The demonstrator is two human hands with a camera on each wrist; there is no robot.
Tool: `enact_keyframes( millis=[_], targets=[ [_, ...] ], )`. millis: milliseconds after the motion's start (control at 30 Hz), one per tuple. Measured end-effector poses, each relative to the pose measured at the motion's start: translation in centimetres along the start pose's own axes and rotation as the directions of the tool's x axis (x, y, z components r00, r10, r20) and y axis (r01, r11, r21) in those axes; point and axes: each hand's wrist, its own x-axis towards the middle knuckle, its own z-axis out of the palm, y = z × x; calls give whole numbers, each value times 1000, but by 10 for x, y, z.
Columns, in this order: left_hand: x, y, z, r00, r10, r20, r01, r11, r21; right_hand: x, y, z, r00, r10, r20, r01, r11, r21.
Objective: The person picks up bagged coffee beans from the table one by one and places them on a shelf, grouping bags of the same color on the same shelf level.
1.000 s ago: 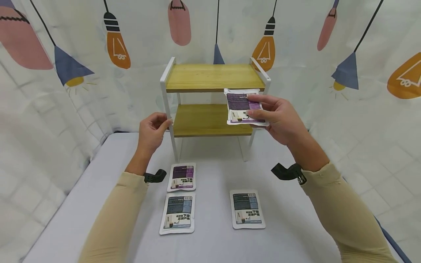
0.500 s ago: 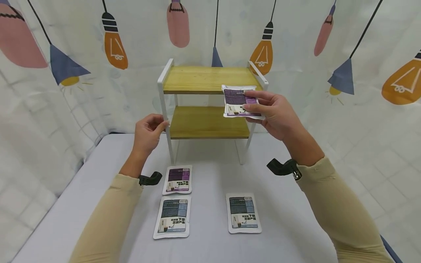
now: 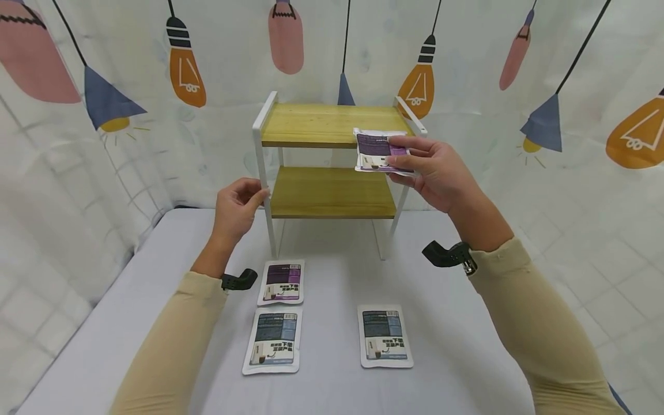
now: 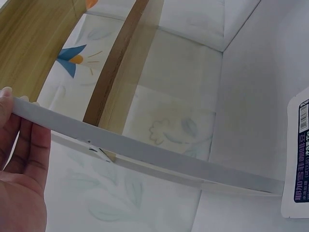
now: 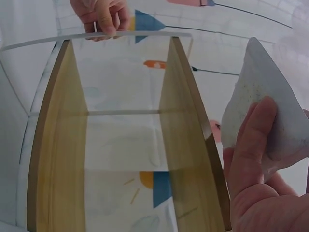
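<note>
Lamp-print backdrop (image 3: pixel 467 80), two-tier shelf (image 3: pixel 332 196) before it. My right fingers (image 3: pixel 412 163) pinch a purple-labelled pouch (image 3: pixel 372 145) near the upper board's (image 3: pixel 316 124) front right corner, long axis roughly shelfward; left fingers (image 3: pixel 256 199), farther from that corner, pinch the left post (image 3: pixel 261 164).

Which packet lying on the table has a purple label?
The packet nearest the shelf, on the left; the other two there have blue-grey labels.
</note>
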Motion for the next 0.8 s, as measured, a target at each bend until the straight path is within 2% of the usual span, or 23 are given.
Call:
enact_keyframes(
  millis=[500, 800],
  targets=[
    [1, -1, -2, 1000, -13, -2, 13, 1000, 9, 13, -8, 2, 999, 47, -24, -46, 999, 10],
    [1, 0, -2, 1000, -15, 1, 15, 1000, 8, 16, -11, -3, 998, 52, 32, -53, 998, 40]
  ],
)
